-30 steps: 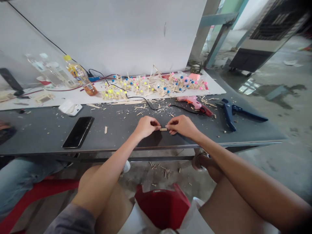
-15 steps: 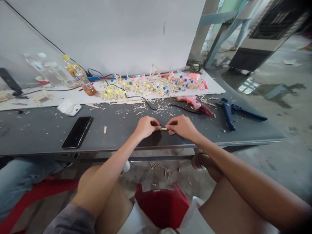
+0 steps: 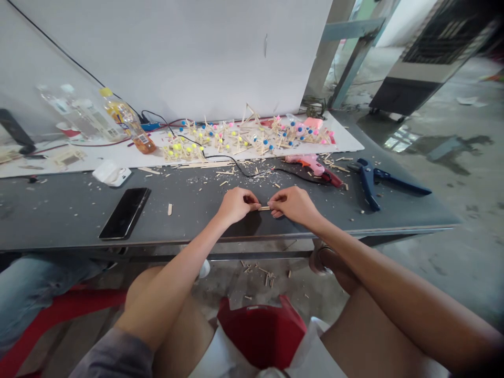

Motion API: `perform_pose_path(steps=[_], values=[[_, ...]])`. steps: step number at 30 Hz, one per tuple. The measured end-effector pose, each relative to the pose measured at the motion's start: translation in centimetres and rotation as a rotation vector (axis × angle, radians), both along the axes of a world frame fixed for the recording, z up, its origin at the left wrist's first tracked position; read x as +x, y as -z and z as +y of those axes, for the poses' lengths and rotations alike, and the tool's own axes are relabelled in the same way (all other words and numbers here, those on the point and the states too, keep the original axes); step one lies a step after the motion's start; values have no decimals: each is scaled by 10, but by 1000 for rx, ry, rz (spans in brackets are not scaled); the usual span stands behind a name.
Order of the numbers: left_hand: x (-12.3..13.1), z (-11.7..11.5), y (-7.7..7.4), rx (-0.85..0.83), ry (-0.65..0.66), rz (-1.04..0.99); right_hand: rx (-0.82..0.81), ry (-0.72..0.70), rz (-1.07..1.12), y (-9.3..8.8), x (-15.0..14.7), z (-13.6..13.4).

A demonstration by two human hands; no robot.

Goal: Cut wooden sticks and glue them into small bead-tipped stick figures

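Near the table's front edge, my left hand [image 3: 237, 204] pinches the left end of a short wooden stick piece [image 3: 264, 208]. The right end of the same piece is between the fingertips of my right hand [image 3: 294, 203]. Only the middle of the wood shows between the two hands. Behind them lie wood scraps and a pink glue gun [image 3: 313, 164] with a black cord. A blue cutter [image 3: 369, 181] rests to the right of my right hand.
A black phone [image 3: 125, 213] and a loose stick piece [image 3: 170, 209] lie to the left. Stick models with coloured balls [image 3: 236, 139] fill the white board [image 3: 346, 137] at the back. An orange drink bottle [image 3: 129, 123] stands beside them. A person's leg [image 3: 35, 294] shows at lower left.
Both hands stay in nearly the same place, holding the wooden piece. In the background at upper right, a person's legs have gone from view.
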State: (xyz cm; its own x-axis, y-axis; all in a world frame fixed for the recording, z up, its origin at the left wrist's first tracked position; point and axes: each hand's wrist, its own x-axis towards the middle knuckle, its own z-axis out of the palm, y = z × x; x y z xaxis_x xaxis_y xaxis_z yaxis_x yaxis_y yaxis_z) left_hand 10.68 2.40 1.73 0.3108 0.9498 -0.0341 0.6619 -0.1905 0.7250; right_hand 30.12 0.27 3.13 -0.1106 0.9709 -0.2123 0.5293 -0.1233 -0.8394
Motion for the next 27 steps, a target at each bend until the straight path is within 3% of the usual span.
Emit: perform_pose_path(steps=[27], values=[[2,1,-3,8,21,21,28,-43,-151,-1,1,5]])
